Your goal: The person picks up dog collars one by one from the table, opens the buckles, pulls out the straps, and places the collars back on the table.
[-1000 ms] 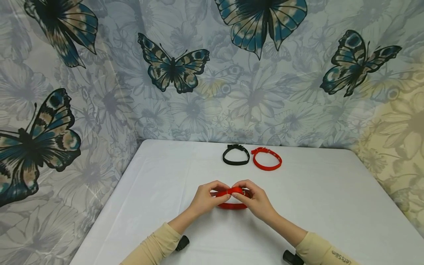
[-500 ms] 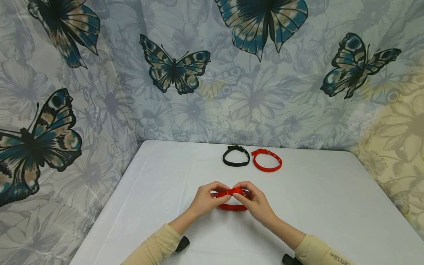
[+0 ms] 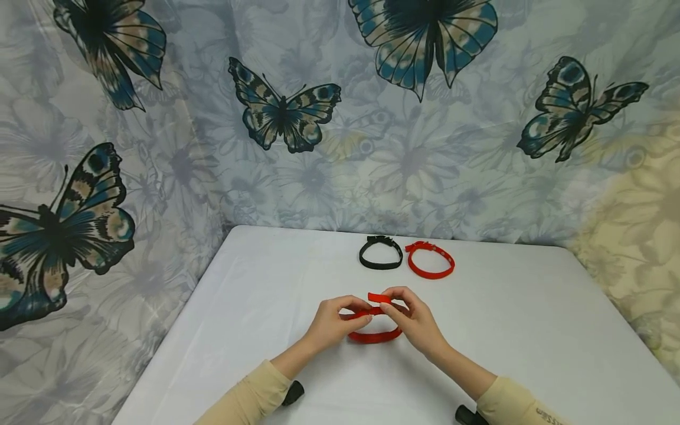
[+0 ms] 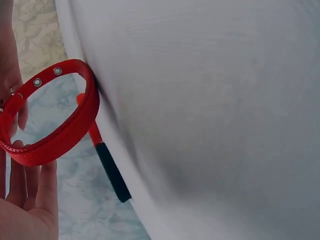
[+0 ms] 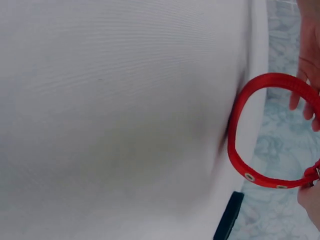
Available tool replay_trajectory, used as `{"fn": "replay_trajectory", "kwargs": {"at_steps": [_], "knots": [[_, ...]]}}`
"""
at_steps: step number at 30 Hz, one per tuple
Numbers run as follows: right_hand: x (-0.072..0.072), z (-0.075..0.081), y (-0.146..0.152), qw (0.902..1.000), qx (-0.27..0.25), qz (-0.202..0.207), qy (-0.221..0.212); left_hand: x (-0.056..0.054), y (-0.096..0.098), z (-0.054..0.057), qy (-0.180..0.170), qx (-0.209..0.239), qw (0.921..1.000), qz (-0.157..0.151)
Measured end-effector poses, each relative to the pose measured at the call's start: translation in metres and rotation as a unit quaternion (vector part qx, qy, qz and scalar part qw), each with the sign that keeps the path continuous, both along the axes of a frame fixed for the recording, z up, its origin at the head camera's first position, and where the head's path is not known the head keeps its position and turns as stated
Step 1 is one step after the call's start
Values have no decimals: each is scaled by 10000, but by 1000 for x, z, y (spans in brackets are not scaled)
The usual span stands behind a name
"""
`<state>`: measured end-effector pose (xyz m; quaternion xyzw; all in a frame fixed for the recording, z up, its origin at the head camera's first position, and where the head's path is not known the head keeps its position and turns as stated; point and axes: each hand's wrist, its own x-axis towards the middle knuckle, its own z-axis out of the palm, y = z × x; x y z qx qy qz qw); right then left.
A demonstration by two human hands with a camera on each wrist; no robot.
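Note:
Both hands hold a red pet collar (image 3: 374, 338), buckled into a loop, above the white table. My left hand (image 3: 329, 321) pinches the band on the left side. With thumb and index finger my right hand (image 3: 417, 321) pinches the strap near its free end (image 3: 378, 298), which stands up off the loop. Metal eyelets (image 4: 37, 82) line the band in the left wrist view, close to the right hand. The buckle (image 5: 317, 172) shows at the right hand's fingertips in the right wrist view, partly hidden.
A black collar (image 3: 381, 265) and another red collar (image 3: 431, 275) lie side by side towards the back of the white table (image 3: 265, 265). Behind the table hangs a butterfly-patterned cloth (image 3: 414, 165).
The strap's free end, earlier lying along the band between both hands, is now lifted up off it. My right hand has shifted slightly up and away from the left fingertips.

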<state>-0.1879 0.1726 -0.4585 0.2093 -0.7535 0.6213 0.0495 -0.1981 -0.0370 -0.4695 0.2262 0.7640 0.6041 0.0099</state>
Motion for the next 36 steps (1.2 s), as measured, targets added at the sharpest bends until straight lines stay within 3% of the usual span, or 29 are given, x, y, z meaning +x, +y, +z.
{"fn": "replay_trajectory", "kwargs": {"at_steps": [9,17,24,32,36], "knots": [[1,0,8,9967,764,-117,235,-1,5,-2,77,130,9997,199],[1,6,20,9897,1266,-120,655,-2,4,0,265,-64,9992,287],[3,9,24,9833,1664,-240,691,-1,5,-1,374,-33,9987,336],[5,10,24,9829,1700,-326,621,18,5,35,387,-67,9986,345],[6,11,23,9845,1647,-320,510,19,6,35,398,27,9987,302]]}}
